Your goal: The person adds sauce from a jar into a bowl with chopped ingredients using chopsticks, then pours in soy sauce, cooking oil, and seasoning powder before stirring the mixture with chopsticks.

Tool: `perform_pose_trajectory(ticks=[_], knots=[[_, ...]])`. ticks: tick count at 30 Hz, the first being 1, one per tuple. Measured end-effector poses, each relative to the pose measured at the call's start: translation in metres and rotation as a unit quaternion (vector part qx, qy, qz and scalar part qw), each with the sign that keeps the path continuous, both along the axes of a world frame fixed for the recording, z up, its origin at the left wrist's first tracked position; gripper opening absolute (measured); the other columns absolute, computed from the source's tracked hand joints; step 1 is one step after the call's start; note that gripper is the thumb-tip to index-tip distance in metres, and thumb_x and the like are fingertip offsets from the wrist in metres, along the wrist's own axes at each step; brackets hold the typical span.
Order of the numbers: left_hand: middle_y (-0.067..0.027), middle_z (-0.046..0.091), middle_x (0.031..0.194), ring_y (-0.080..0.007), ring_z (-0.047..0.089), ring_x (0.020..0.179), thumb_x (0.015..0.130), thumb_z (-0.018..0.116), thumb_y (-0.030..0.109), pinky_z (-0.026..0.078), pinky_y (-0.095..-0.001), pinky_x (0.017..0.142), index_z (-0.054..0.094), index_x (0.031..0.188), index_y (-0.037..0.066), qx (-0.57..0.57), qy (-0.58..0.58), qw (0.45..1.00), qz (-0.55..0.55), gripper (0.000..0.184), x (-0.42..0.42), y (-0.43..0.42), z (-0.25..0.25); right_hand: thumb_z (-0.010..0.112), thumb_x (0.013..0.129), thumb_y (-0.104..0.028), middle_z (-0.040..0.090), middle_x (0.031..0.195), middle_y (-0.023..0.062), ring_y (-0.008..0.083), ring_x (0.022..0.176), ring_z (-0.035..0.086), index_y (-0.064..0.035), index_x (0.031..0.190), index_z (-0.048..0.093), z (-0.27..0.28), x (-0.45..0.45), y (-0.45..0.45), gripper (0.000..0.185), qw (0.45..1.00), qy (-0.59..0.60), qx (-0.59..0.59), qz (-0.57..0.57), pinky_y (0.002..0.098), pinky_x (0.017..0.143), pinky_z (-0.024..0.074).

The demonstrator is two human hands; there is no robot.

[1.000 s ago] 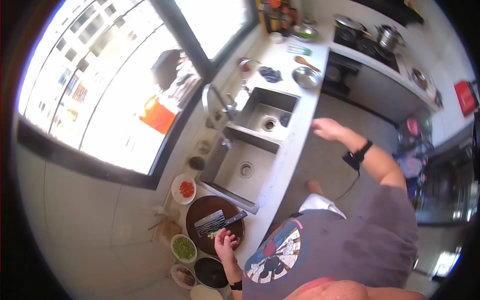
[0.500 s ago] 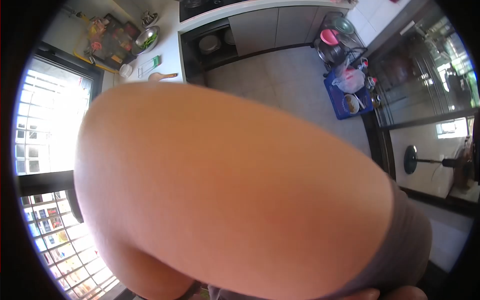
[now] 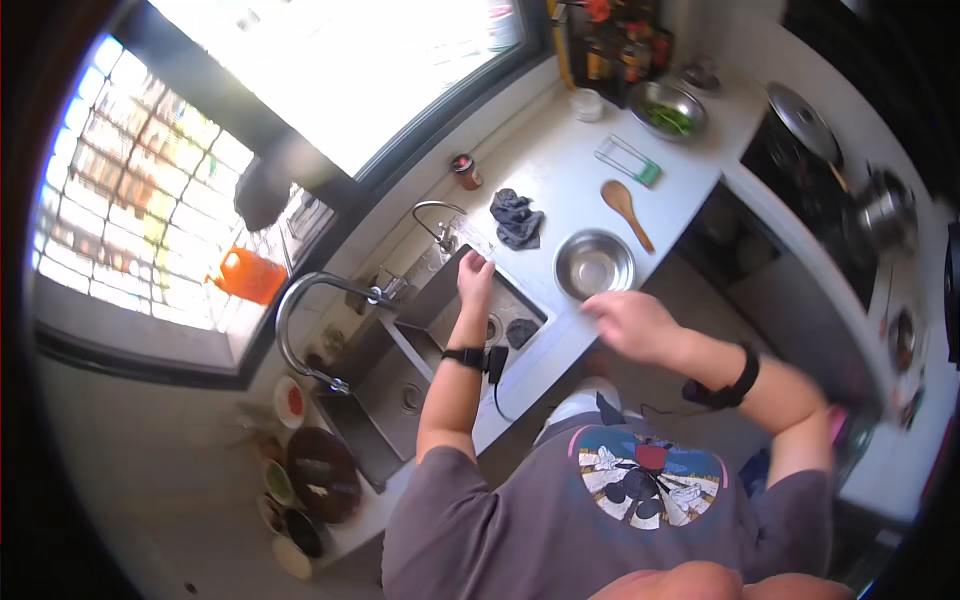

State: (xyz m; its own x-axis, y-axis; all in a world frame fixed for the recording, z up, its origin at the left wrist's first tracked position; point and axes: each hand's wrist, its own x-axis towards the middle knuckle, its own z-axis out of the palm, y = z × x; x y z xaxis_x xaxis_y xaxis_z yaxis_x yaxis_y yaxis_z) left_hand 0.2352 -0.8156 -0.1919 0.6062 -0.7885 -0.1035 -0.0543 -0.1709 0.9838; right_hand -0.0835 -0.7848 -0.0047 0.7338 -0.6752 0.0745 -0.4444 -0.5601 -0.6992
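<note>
Both hands have shifted within the last second: the left hand, then over the round chopping board, is now above the smaller sink basin, while the right hand, then out over the floor, is now at the steel bowl; that bowl sits on the counter just beside the basin; the right hand is blurred at its near rim, fingers loosely bent, and whether it touches or grips anything cannot be told; the left hand is partly curled near the slim faucet, its grasp likewise unclear; next to the bowl lie a wooden spoon and a crumpled dark cloth; farther off stands a metal bowl of green vegetables.
</note>
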Motion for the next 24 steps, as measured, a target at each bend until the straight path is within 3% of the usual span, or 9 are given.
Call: perform_pose_trajectory(ticks=[3,6,7,9,12,13,15,22,24], knots=[[-0.0235,0.052,0.123,-0.0339,0.052,0.114,0.071,0.075,0.027,0.041,-0.0382,0.097,0.041,0.129,-0.006,0.061,-0.120,0.988,0.070,0.075,-0.017,-0.034,-0.019,0.061,0.075,-0.009,0.049,0.122,0.0224,0.0378,0.115,0.046,-0.0013,0.125,0.045,-0.107,-0.049,-0.004,0.053,0.955,0.062,-0.046,-0.285,0.0446,0.096,0.0395],[-0.0274,0.044,0.130,-0.0385,0.042,0.123,0.068,0.077,0.032,0.033,-0.0410,0.105,0.035,0.133,-0.006,0.088,-0.156,0.973,0.144,0.086,-0.022,-0.113,-0.039,0.070,0.075,-0.020,0.045,0.123,0.0277,0.0397,0.117,0.041,-0.0006,0.136,0.031,-0.194,-0.053,-0.045,0.075,0.917,0.055,0.085,-0.387,0.0471,0.101,0.0330],[-0.0281,0.041,0.132,-0.0390,0.040,0.125,0.068,0.077,0.033,0.032,-0.0417,0.106,0.032,0.134,-0.006,0.110,-0.158,0.967,0.168,0.089,-0.022,-0.132,-0.032,0.068,0.077,-0.020,0.048,0.120,0.0264,0.0375,0.105,0.054,0.0001,0.136,0.031,-0.203,-0.047,-0.055,0.072,0.921,0.097,0.004,-0.379,0.0450,0.087,0.0468],[-0.0273,0.039,0.134,-0.0390,0.037,0.126,0.066,0.078,0.035,0.029,-0.0436,0.108,0.028,0.137,-0.005,0.124,-0.166,0.962,0.180,0.095,-0.021,-0.152,-0.031,0.064,0.079,-0.018,0.053,0.116,0.0239,0.0327,0.085,0.063,-0.0012,0.136,0.030,-0.190,-0.036,-0.059,0.069,0.815,0.023,0.383,-0.435,0.0377,0.059,0.0538],[-0.0261,0.039,0.135,-0.0374,0.034,0.129,0.063,0.081,0.036,0.025,-0.0453,0.109,0.027,0.138,-0.003,0.146,-0.218,0.925,0.276,0.100,-0.004,-0.188,-0.036,0.055,0.081,-0.007,0.059,0.104,0.0206,0.0264,0.074,0.066,-0.0018,0.128,0.043,-0.228,-0.037,-0.077,0.049,0.826,0.015,0.408,-0.389,0.0317,0.046,0.0539],[-0.0261,0.039,0.135,-0.0374,0.034,0.129,0.063,0.081,0.036,0.025,-0.0453,0.109,0.027,0.138,-0.003,0.147,-0.208,0.922,0.292,0.100,0.005,-0.197,-0.037,0.051,0.081,-0.002,0.060,0.100,0.0191,0.0255,0.073,0.066,-0.0007,0.121,0.048,-0.230,-0.032,-0.090,0.040,0.908,0.044,0.259,-0.325,0.0314,0.047,0.0554],[-0.0251,0.040,0.134,-0.0369,0.036,0.127,0.061,0.082,0.037,0.027,-0.0449,0.108,0.029,0.137,-0.003,0.155,-0.231,0.910,0.309,0.101,0.026,-0.210,-0.040,0.050,0.080,0.000,0.061,0.097,0.0172,0.0260,0.072,0.066,-0.0013,0.117,0.049,-0.191,-0.012,-0.120,0.037,0.842,-0.025,0.378,-0.383,0.0322,0.046,0.0549],[-0.0154,0.060,0.108,-0.0371,0.053,0.105,0.054,0.082,0.042,0.041,-0.0464,0.091,0.053,0.112,0.009,0.207,-0.235,0.887,0.339,0.073,0.060,-0.240,-0.050,0.047,0.084,0.003,0.057,0.105,0.0157,0.0228,0.074,0.065,-0.0017,0.122,0.039,-0.232,0.033,-0.246,0.038,0.876,-0.082,0.343,-0.330,0.0319,0.046,0.0552],[-0.0144,0.059,0.105,-0.0371,0.052,0.101,0.055,0.081,0.038,0.040,-0.0463,0.090,0.055,0.108,0.009,0.191,-0.247,0.887,0.340,0.066,0.056,-0.239,-0.050,0.050,0.088,-0.005,0.055,0.110,0.0145,0.0218,0.078,0.062,-0.0025,0.130,0.033,-0.239,0.042,-0.259,0.045,0.807,-0.132,0.446,-0.364,0.0358,0.059,0.0552]])
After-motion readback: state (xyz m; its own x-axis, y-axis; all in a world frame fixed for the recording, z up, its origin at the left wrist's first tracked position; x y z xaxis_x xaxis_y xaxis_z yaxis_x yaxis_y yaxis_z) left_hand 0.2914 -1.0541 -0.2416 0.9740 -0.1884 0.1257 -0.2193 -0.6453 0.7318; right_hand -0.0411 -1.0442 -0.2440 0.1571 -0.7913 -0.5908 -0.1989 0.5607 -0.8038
